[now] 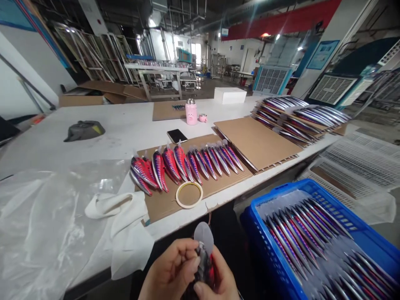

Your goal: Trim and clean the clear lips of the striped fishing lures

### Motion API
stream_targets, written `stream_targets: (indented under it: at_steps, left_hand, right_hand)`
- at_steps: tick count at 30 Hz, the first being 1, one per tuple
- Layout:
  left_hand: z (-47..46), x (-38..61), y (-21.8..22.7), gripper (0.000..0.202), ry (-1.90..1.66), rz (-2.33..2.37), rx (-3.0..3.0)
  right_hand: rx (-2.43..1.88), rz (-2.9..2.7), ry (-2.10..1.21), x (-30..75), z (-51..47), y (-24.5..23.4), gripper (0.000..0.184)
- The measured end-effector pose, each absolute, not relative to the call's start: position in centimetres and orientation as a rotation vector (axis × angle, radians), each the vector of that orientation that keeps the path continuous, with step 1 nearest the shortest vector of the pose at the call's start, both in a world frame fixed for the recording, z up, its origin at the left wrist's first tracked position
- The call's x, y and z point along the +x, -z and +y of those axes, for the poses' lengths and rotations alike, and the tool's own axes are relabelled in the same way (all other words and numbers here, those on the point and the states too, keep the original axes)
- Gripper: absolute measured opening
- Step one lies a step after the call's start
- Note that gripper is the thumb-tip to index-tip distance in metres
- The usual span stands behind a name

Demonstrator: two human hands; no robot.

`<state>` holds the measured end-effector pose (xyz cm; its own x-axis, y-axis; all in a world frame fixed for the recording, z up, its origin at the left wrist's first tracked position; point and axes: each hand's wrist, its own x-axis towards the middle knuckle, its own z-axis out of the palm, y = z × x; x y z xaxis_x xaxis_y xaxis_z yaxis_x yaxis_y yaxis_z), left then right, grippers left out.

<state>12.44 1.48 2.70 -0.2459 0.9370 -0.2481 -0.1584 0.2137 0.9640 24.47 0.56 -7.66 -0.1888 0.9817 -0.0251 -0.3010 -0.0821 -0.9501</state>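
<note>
Near the bottom of the view, my two hands hold a fishing lure (204,266) with a rounded clear lip pointing up. My left hand (171,271) pinches at its head, just under the lip, with thumb and fingers together. Wrapped around the other side of the body is my right hand (222,277), thumb across the front. The lure's lower part is hidden by the hands. Beyond them, a row of red, purple and silver lures (179,158) lies on a cardboard sheet (162,208). A thin roll of tape (189,206) rests at that sheet's front edge.
A blue crate (262,233) of lures stands at right. Cardboard sheets (256,139) and stacked lures (318,116) lie at the table's right. A phone (176,136), pink bottle (191,112), white cloth (125,212), clear plastic (37,225) and dark bundle (85,130) are also on the table.
</note>
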Motion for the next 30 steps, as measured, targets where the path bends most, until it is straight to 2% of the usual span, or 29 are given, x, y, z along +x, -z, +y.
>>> stream_targets:
  at_steps: [2,5,9,14,18,21,24,27,30]
  left_hand:
    - [1.8,12.6,-1.8,0.021,-1.289,1.389,0.769]
    - [2.2,12.6,-0.8,0.023,-1.334,1.388,0.721]
    - [2.3,12.2,-0.4,0.023,-1.302,1.433,0.761]
    - [2.0,11.6,-0.3,0.020,-1.232,1.436,0.918]
    - [1.6,12.2,-1.2,0.015,-1.347,1.384,1.070]
    - [1.1,12.8,-2.5,0.015,-1.467,1.226,0.963]
    - [0.8,12.7,-3.2,0.019,-1.494,1.257,0.843]
    - [0.7,12.1,-2.9,0.024,-1.387,1.328,0.847]
    - [0.6,11.8,-1.8,0.032,-1.313,1.401,0.826]
  right_hand:
    - [-1.061,-1.218,-1.334,25.0,0.6,8.2,0.068]
    - [-1.175,-1.394,-1.133,25.8,0.8,8.8,0.068]
    - [-1.210,-1.492,-1.067,26.1,0.9,8.9,0.072]
    - [-1.164,-1.355,-1.286,25.8,0.7,8.7,0.066]
    - [-0.947,-1.069,-1.567,24.8,0.4,7.9,0.069]
    - [-0.777,-0.878,-1.768,24.1,0.5,6.4,0.076]
    - [-0.731,-0.858,-1.928,23.8,0.7,5.2,0.075]
    - [-0.715,-0.870,-1.970,23.8,0.6,5.3,0.076]
    - [-0.763,-0.881,-1.818,23.9,0.1,6.7,0.081]
